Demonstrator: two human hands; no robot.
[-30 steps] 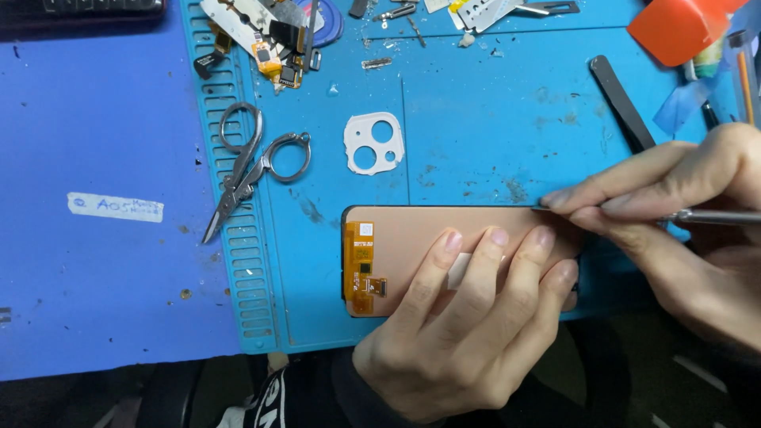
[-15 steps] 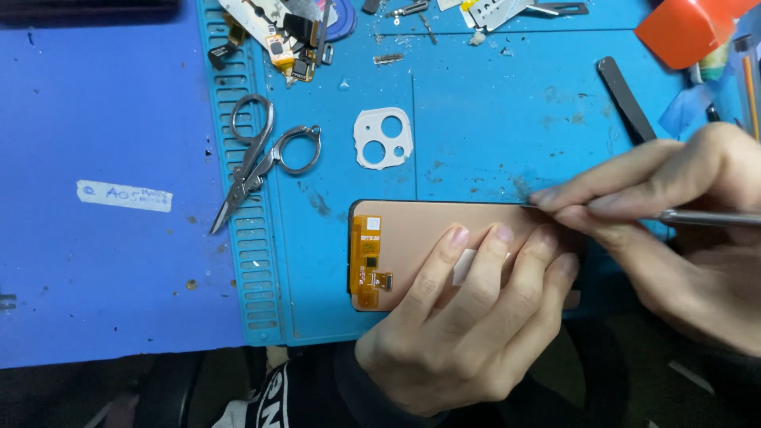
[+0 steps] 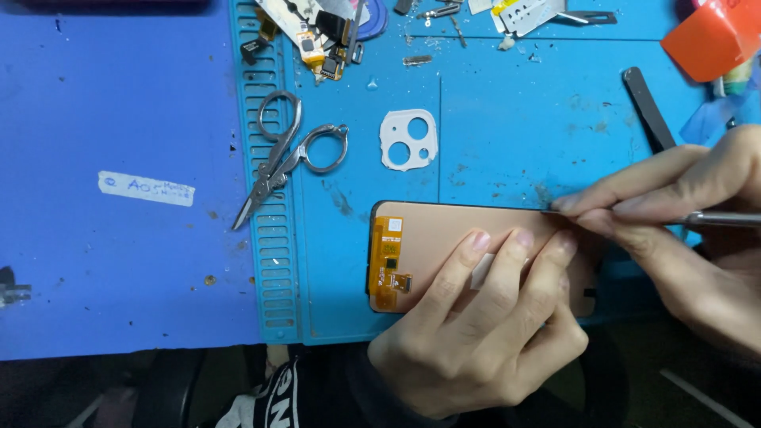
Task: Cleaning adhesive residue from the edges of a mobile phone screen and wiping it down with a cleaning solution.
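The copper-coloured phone screen panel (image 3: 444, 238) lies face down on the light blue repair mat (image 3: 507, 143), its orange flex cable (image 3: 387, 261) at the left end. The left hand (image 3: 483, 333) presses it flat with extended fingers, gripping nothing. The right hand (image 3: 682, 230) pinches a thin metal tool (image 3: 717, 219) at the panel's upper edge; scissors (image 3: 281, 154) and a white camera frame (image 3: 408, 140) lie nearby.

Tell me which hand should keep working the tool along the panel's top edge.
Right, likely. The right hand grips the metal tool, its tip at the copper-coloured panel's top edge. The left hand lies flat on the panel, pinning it.
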